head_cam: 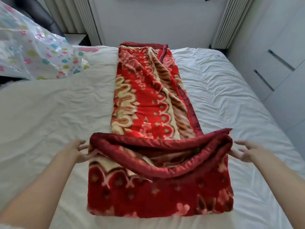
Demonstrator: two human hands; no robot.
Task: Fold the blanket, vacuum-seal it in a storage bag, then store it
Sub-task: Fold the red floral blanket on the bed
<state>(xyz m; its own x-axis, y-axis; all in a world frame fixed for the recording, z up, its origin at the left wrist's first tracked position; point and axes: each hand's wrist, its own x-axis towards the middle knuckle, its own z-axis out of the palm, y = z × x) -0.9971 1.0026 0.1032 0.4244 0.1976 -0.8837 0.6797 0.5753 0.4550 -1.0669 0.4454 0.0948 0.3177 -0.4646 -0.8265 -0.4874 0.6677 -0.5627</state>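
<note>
White bed sheet [49,113] fills the field, with pale curtains [227,22] and a wardrobe [280,63] behind; on it lies the red floral blanket [148,96], already narrowed to a long strip running away from us; its near end is doubled over, the satin-bound edge [148,143] sagging open on top. Our left hand [77,151] and right hand [245,152] flank that fold, fingers spread and loose, grasping nothing, thumbs at the cloth. We judge folding about midway; bagging, sealing and storing remain; the flower-printed storage bag [33,47] lies at far left, apart from the blanket. No legible writing; a small mark [218,57] on the sheet is too tiny to read.
</note>
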